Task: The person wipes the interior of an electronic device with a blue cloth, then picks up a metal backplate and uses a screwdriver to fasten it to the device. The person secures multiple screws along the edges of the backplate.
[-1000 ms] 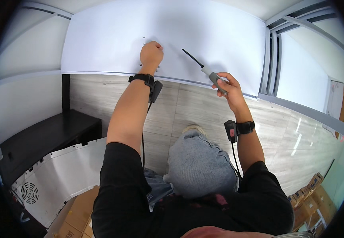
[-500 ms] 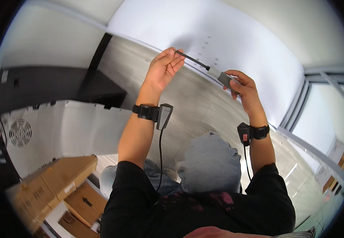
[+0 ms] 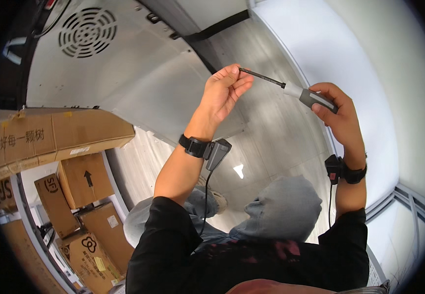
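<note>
A screwdriver (image 3: 296, 91) with a grey and white handle and a long dark shaft is held up between my hands, slanting a little down to the right. My right hand (image 3: 342, 112) wraps its fingers round the handle. At the far end of the shaft, the thumb and fingertips of my left hand (image 3: 224, 93) pinch the tip. Whether a small part also sits between those fingertips is too small to make out. Each wrist wears a black strap with a small dark device; the left device (image 3: 218, 154) trails a cable toward my lap.
To the left stands a large grey metal panel (image 3: 124, 68) with a round slotted vent. Below it are several cardboard boxes (image 3: 87, 181), some on a metal-framed rack. A white panel (image 3: 349, 63) rises at the right. My bent knees (image 3: 286, 208) are over the wood-look floor (image 3: 266, 142).
The view has turned left, bringing the vented panel and the boxes further in. Both hands keep their hold on the screwdriver, which appears further right and tilted less steeply.
</note>
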Motion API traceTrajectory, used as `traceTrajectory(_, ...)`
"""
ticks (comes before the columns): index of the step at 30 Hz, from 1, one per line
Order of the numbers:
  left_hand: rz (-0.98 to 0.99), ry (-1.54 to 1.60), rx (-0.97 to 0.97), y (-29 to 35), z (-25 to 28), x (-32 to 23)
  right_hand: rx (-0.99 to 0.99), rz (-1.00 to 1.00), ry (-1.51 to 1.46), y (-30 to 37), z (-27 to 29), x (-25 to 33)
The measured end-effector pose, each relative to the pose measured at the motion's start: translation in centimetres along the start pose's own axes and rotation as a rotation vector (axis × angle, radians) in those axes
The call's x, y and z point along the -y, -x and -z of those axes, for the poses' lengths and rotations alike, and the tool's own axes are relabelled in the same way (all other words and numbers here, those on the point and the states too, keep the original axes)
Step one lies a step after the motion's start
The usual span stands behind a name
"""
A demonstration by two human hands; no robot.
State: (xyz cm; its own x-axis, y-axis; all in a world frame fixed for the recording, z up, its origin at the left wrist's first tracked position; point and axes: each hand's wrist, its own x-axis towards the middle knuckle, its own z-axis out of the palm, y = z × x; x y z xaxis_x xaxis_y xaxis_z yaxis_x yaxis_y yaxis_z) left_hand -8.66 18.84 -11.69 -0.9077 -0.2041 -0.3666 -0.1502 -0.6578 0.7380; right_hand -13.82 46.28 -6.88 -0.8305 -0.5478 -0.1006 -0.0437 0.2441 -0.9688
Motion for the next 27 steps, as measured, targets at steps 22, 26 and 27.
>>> traceTrajectory(22, 0.062, 0.143, -0.095, -0.2, 5.9, -7.1, -0.166, 0.04, 0.084, 1.3, -17.2, 5.9)
traceTrajectory(26, 0.071, 0.131, -0.145, -1.0, 5.5, -7.3, -0.234, 0.052, 0.091, 1.5, -18.7, 5.0)
traceTrajectory(27, 0.072, 0.128, -0.156, -1.0, 5.4, -7.4, -0.245, 0.053, 0.071, 1.3, -18.9, 4.6)
